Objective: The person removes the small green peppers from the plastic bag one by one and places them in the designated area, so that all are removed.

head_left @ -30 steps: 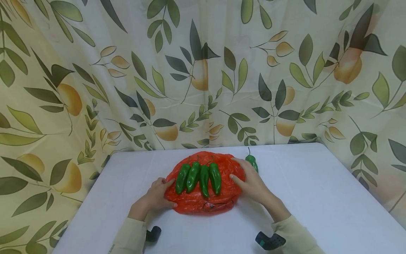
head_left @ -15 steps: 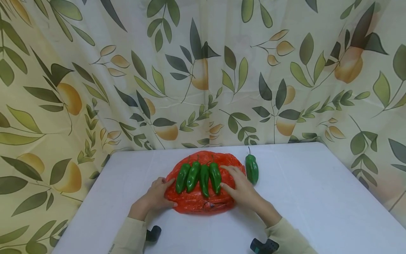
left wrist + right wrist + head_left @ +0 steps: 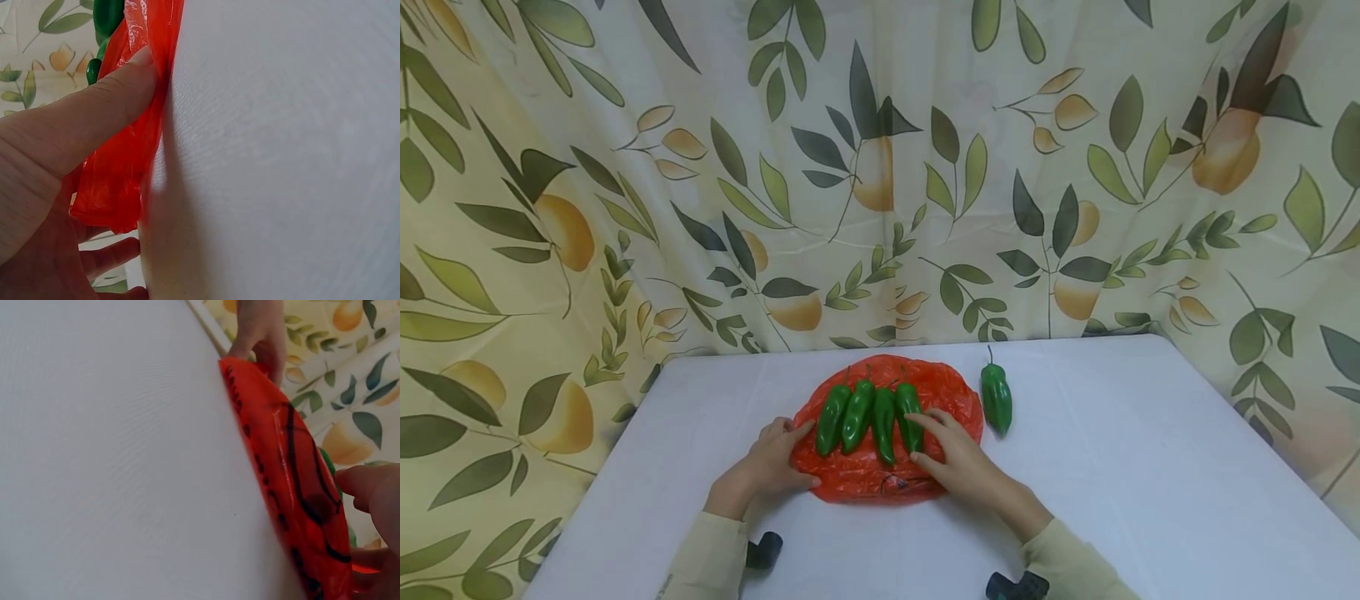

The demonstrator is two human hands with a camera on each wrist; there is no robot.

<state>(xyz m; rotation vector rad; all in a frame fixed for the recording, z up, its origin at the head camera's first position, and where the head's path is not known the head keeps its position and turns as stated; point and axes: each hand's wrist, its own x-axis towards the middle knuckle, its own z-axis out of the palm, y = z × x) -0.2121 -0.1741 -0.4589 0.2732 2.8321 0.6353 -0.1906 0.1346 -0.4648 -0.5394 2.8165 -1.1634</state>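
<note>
Several green chili peppers [image 3: 858, 418] lie side by side on a crumpled red plastic bag [image 3: 955, 387]. My left hand [image 3: 767, 458] holds the bag's left edge, thumb and fingers set apart around it. In the left wrist view the thumb [image 3: 106, 106] lies along the red plastic [image 3: 115, 181], other fingers beyond. My right hand [image 3: 962, 462] reaches over the bag from the right, index finger and thumb spread at the rightmost pepper [image 3: 908, 400]. In the right wrist view a fingertip [image 3: 350, 481] overlaps a mostly hidden green pepper [image 3: 327, 461].
Another green chili pepper [image 3: 997, 396] lies on the white table [image 3: 1112, 467], right of the bag. A curtain [image 3: 880, 167] with leaf and fruit prints hangs behind the table. Dark wrist devices [image 3: 764, 552] show below both hands.
My right hand has moved left and toward me, from the bag's right edge to the rightmost pepper, uncovering the separate pepper on the table. The left hand stays in place.
</note>
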